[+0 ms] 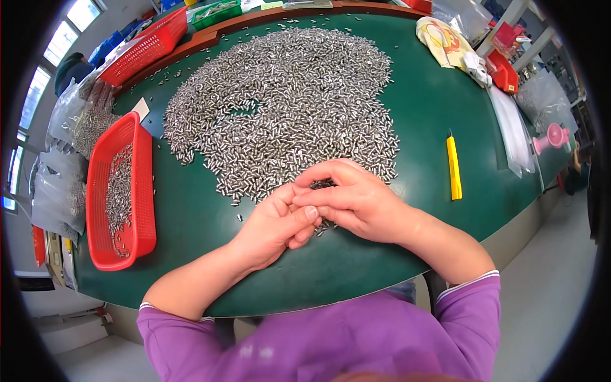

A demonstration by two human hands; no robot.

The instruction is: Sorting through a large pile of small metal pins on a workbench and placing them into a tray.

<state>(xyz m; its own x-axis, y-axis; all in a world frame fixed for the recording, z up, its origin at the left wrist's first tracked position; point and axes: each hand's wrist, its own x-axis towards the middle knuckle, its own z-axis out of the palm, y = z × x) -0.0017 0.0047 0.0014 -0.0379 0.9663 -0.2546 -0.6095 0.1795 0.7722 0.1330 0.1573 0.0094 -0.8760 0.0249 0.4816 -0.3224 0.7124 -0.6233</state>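
A broad heap of small silvery metal pins point(286, 108) covers the middle of the green table point(420, 235). At its near edge my two hands meet, fingertips touching. My left hand point(280, 223) is closed, with the thumb laid over the curled fingers; whatever they hold is hidden. My right hand point(356, 200) arches beside it, its fingers bent and drawn in against the left fingertips. A few darker pins show in the gap between its fingers, and several more lie just below the hands. I cannot tell whether those in the gap are held or lying on the table.
A red plastic basket point(145, 216) with a layer of pins stands at the left. A yellow cutter knife point(454, 167) lies at the right. Clear bags of pins point(60, 194) sit beyond the left edge. Another red basket point(146, 48) and a green tray point(216, 14) stand at the back.
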